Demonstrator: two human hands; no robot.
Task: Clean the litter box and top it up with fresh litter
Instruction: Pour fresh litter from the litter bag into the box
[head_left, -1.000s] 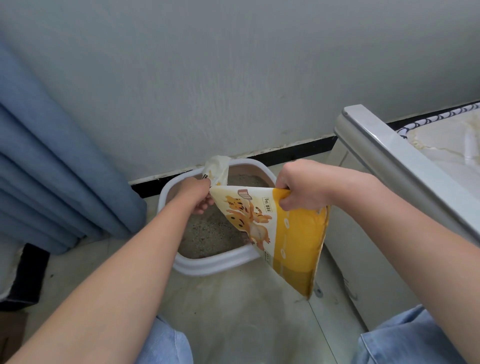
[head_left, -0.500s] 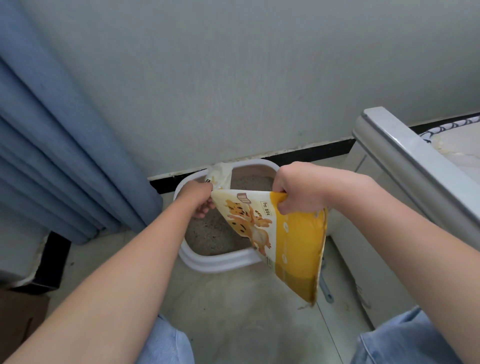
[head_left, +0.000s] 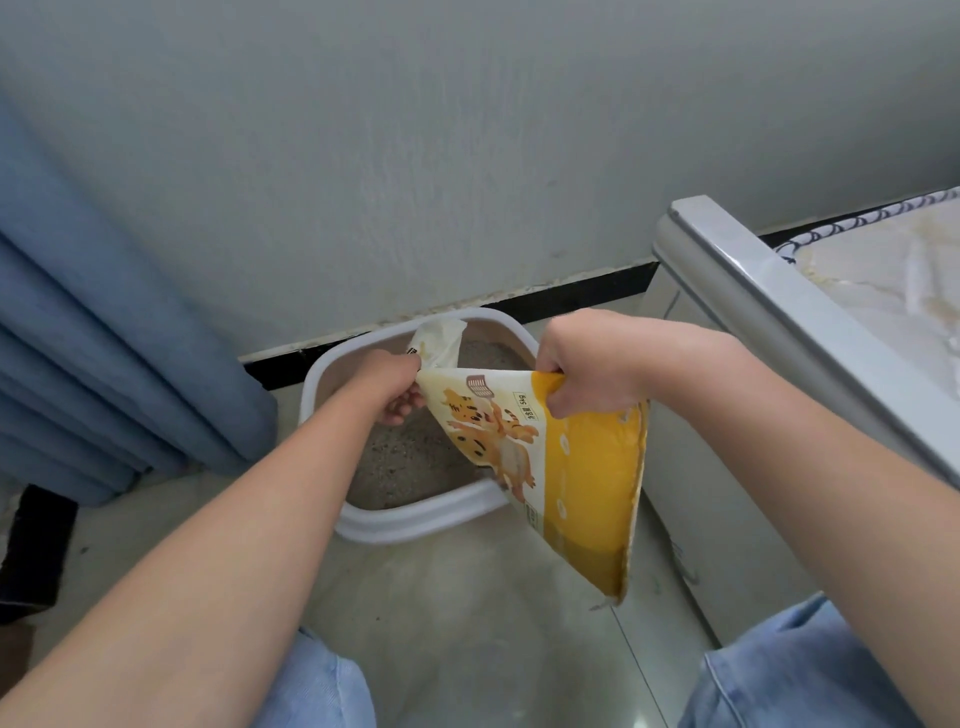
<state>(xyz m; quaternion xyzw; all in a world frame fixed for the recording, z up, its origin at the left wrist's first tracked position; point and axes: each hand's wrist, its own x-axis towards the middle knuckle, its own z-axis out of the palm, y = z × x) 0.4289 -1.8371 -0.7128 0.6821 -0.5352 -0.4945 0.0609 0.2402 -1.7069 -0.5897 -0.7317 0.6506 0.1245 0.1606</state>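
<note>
A white-rimmed litter box (head_left: 415, 525) with grey litter (head_left: 410, 457) in it stands on the floor against the wall. Over its right half hangs a yellow and white litter bag (head_left: 576, 467) printed with cartoon cats, flat and slack. My left hand (head_left: 387, 384) grips the bag's crumpled white end above the box. My right hand (head_left: 587, 371) grips the bag's upper edge at the yellow part. The bag's lower corner hangs below the box's front rim, over the floor.
A blue curtain (head_left: 98, 332) hangs at the left. A white cabinet (head_left: 779, 322) with a patterned top stands close on the right. My knees in blue jeans (head_left: 779, 675) are at the bottom. A black object (head_left: 36, 545) sits at the far left on the tiled floor.
The view has shifted a little, so the box and bag sit further right and lower. Both hands keep the same hold on the bag over the box.
</note>
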